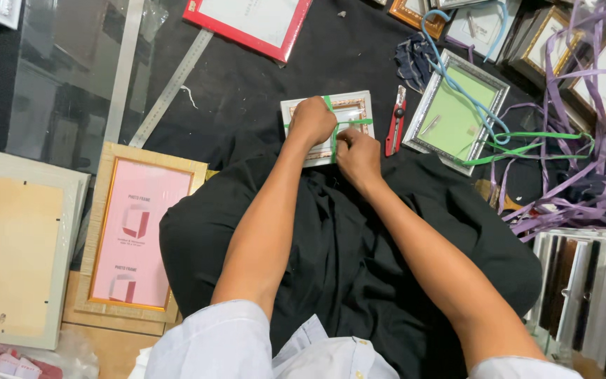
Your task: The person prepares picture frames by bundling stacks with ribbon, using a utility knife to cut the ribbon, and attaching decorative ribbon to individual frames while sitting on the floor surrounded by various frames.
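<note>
Both hands, left (311, 121) and right (358, 156), rest atop the green-strapped small frame (359, 105).

Small white picture frame (348, 112) with a coppery inner border, lying flat on black cloth. Crossed over by green plastic strap (351, 122), pulled taut lengthwise and widthwise, with its long tail trailing off right.

Framing workshop: picture frames (135, 231), ruler (171, 88), ribbons (576, 161).
</note>
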